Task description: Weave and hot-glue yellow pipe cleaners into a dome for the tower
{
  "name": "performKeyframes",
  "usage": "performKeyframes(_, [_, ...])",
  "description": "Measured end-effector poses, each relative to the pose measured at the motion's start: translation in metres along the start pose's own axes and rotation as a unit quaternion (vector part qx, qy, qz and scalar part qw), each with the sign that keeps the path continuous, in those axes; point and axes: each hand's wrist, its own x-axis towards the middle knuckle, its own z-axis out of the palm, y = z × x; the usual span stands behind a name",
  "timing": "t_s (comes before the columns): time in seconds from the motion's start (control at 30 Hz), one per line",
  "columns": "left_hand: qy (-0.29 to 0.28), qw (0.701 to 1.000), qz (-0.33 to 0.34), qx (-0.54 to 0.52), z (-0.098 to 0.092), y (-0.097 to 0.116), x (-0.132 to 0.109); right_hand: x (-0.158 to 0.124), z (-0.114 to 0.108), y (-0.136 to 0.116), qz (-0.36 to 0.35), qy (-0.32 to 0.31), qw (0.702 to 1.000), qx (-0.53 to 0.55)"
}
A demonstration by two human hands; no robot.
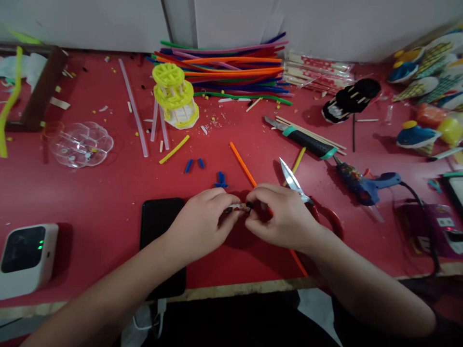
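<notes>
My left hand [208, 218] and my right hand [278, 214] meet over the front of the red table. Both are closed in a pinch on one small piece [237, 207], pale in the middle with dark ends; its kind is too small to make out. Beneath the right hand runs an orange pipe cleaner [243, 165]. Just beyond the fingers lies a small bundle of blue pipe cleaner pieces [221, 180], with two short blue pieces [188, 166] farther back. Scissors [291, 177] with red handles lie open beside the right hand.
A black phone [159, 217] lies under the left forearm. Right of the scissors are a cutter [307, 142] and a blue glue gun [369, 188] with its cord. Behind stand a yellow tiered model [177, 96], a tilted black model [350, 101] and a pile of colourful pipe cleaners [231, 67].
</notes>
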Motion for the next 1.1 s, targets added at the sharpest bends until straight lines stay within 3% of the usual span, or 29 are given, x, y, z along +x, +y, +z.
performKeyframes(0.37, [0.008, 1.000, -0.027, -0.009, 0.004, 0.003, 0.000, -0.001, 0.004, -0.002, -0.015, 0.032, 0.999, -0.031])
performKeyframes(0.5, [0.048, 0.998, -0.026, -0.031, 0.004, 0.003, -0.002, 0.000, 0.003, -0.001, 0.011, 0.055, 0.998, 0.035])
performKeyframes(0.7, [0.068, 0.992, -0.011, -0.105, 0.000, -0.003, 0.002, 0.003, -0.005, 0.008, 0.053, 0.012, 0.983, 0.176])
performKeyframes(0.97, [0.072, 0.953, -0.019, -0.292, -0.001, -0.008, 0.005, 0.002, -0.004, 0.010, -0.057, 0.084, 0.955, 0.279])
performKeyframes(1.1, [0.068, 0.944, -0.012, -0.322, 0.001, -0.005, 0.004, 0.002, -0.005, 0.008, -0.059, 0.088, 0.950, 0.293])
